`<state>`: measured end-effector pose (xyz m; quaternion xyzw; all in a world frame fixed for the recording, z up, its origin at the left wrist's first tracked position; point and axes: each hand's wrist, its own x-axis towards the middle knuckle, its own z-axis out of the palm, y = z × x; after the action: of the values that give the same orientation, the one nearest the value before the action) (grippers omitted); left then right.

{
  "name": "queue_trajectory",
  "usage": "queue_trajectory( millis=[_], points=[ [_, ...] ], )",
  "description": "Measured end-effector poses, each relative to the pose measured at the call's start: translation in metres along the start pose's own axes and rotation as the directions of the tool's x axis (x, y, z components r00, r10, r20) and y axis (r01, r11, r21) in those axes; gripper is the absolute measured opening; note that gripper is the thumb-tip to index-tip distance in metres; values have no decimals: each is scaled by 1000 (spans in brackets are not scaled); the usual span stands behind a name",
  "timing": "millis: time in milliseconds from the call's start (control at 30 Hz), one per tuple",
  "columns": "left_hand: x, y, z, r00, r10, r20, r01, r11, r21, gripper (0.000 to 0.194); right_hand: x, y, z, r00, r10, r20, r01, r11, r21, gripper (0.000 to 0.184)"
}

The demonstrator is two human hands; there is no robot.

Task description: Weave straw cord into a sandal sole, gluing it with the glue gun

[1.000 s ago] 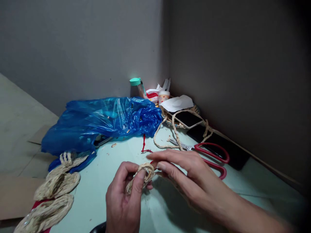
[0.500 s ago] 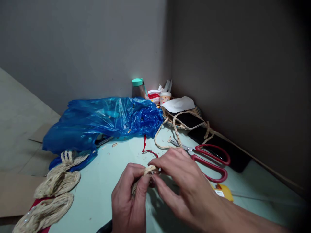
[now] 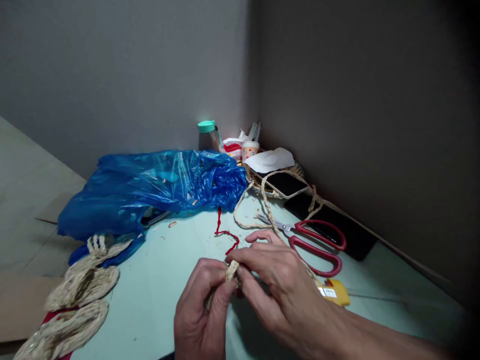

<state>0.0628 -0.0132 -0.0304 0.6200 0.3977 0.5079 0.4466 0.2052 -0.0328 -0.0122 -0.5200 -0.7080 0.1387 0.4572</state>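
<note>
Above the table's (image 3: pixel 150 280) near side, the left hand (image 3: pixel 200 305) pinched a straw-coloured braid (image 3: pixel 231 270) while the right hand (image 3: pixel 287 280) gripped its right side. Red cord (image 3: pixel 227 233) lay just beyond, scissors (image 3: pixel 299 227) farther right.

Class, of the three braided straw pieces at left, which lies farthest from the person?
The rear straw piece, overlapping the blue plastic bag; the middle piece and front piece lie nearer.

Scissors (image 3: pixel 297 226) blocking right, open tabletop (image 3: pixel 150 285) left
</note>
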Motion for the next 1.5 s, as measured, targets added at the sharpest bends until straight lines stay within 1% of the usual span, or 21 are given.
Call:
queue_trajectory(
  millis=[67,100,167,233,300,333,433,500,567,633,700,767,800,867,967,1033,1133,1233,1367,1433,1500],
  points=[
    [5,-1,-2,996,-84,-1,84,996,-6,13,3,0,-4,996,61,64,-62,998,21,23],
    [8,-1,-3,990,-144,13,144,989,-18,12,5,1,-6,993,71,90,-73,997,23,23],
    [15,-2,-6,963,-261,71,265,963,-48,14,7,2,-11,989,63,133,-66,998,15,26],
    [22,-1,-10,931,-340,135,350,934,-64,17,8,3,-16,987,67,148,-64,998,-27,35],
    [27,0,-12,911,-378,167,392,918,-66,18,8,4,-20,987,103,125,-95,993,-70,43],
    [29,1,-13,906,-387,171,402,913,-65,18,8,4,-22,986,132,100,-126,990,-70,42],
    [32,5,-14,887,-415,201,434,899,-59,17,10,4,-27,979,200,37,-200,980,12,28],
    [33,7,-15,875,-431,223,452,891,-51,18,14,3,-29,978,207,18,-207,976,72,19],
    [36,8,-16,862,-442,247,465,884,-41,19,17,5,-31,976,215,28,-217,961,170,14],
    [38,7,-17,849,-455,268,480,877,-32,18,20,8,-32,968,248,45,-248,909,336,15],
    [42,5,-19,838,-465,286,492,870,-27,19,21,13,-33,957,288,43,-268,816,512,16],
    [45,3,-20,828,-474,299,504,863,-29,21,22,18,-34,944,330,29,-279,744,607,14],
    [46,3,-21,824,-476,308,510,860,-33,23,22,20,-34,939,343,27,-285,732,619,13],
    [47,3,-23,814,-477,332,521,852,-50,24,21,21,-34,935,352,35,-301,741,601,15],
    [48,6,-24,797,-459,392,528,845,-85,28,20,18,-35,942,327,78,-318,793,520,31],
    [48,9,-25,777,-446,444,537,838,-96,31,19,16,-35,941,324,97,-332,831,447,42],
    [49,14,-26,753,-434,494,544,833,-98,30,19,15,-36,938,338,82,-343,863,371,48],
    [50,18,-27,764,-415,494,518,851,-86,25,19,14,-36,940,327,101,-342,880,331,45],
    [52,22,-31,806,-365,467,443,894,-66,21,18,14,-33,948,278,157,-315,898,308,29],
    [53,22,-32,827,-334,452,407,911,-70,20,17,16,-30,957,245,156,-282,913,296,28],
    [55,23,-34,848,-311,429,382,920,-88,19,15,18,-29,967,218,132,-247,925,289,31]
  ],
)
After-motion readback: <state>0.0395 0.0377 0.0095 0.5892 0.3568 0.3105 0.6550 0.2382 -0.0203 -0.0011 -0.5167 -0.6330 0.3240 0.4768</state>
